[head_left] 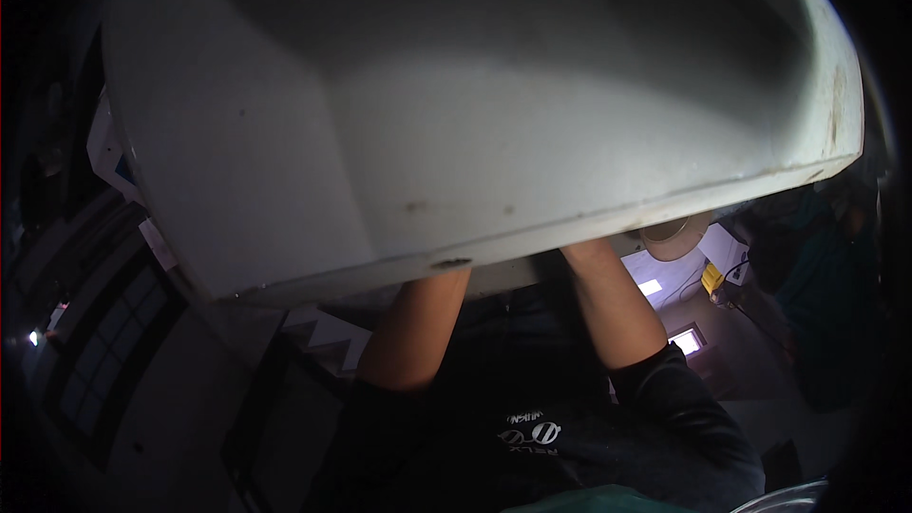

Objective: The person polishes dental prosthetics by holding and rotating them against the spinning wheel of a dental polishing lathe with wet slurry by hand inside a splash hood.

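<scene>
A large white panel with a curved surface fills the upper part of the view, with brown scuffs on its lower edge and right corner. My left forearm and my right forearm reach up from below and pass behind that edge. The panel hides both of my hands, so their fingers and anything they hold do not show. Just right of my right wrist, a beige round piece shows under the edge.
At the right, a yellow object lies near a dark cable and a white sheet-like piece. Dark green cloth hangs beyond them. A dark-framed window is at the left. The surroundings are dim.
</scene>
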The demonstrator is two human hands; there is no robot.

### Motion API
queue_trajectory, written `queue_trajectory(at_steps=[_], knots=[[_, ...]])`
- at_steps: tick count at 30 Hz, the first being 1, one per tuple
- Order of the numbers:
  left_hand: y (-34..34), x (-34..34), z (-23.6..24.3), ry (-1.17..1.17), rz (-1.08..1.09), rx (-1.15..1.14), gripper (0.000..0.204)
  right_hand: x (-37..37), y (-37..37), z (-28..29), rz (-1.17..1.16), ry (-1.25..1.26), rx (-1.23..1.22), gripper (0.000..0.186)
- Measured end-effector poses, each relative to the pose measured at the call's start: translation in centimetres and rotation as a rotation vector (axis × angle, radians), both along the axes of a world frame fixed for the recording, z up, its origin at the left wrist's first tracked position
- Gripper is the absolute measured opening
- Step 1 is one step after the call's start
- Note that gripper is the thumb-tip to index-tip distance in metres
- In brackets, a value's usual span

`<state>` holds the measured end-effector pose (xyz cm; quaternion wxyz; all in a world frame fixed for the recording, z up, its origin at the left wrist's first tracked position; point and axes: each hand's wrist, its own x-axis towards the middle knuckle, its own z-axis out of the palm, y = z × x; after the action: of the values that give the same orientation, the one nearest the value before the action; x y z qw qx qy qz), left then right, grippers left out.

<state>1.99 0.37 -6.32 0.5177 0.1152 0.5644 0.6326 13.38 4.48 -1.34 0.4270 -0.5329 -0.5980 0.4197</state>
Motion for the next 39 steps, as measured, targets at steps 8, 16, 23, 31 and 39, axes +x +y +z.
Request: queue_trajectory(at_steps=[8,16,23,31,39], knots=[[3.4,0.0,3.0,-0.404,0.339,-0.548,0.016,-0.2,0.2,-0.4,-0.04,-0.076,-0.042,0.019],[1.5,0.2,1.4,-0.041,0.085,-0.11,0.017,-0.4,0.0,1.2,-0.099,0.107,-0.156,0.017],[1.3,-0.2,2.0,0.175,-0.027,-0.104,0.015,0.2,0.6,2.2,-0.016,0.006,-0.104,0.019],[0.2,-0.4,0.5,0.269,-0.091,-0.022,0.016,2.6,-1.3,2.0,0.195,-0.333,0.11,0.032],[1.2,0.3,0.2,-0.033,0.073,-0.098,0.018,1.2,0.8,-0.9,0.05,-0.242,0.091,0.018]])
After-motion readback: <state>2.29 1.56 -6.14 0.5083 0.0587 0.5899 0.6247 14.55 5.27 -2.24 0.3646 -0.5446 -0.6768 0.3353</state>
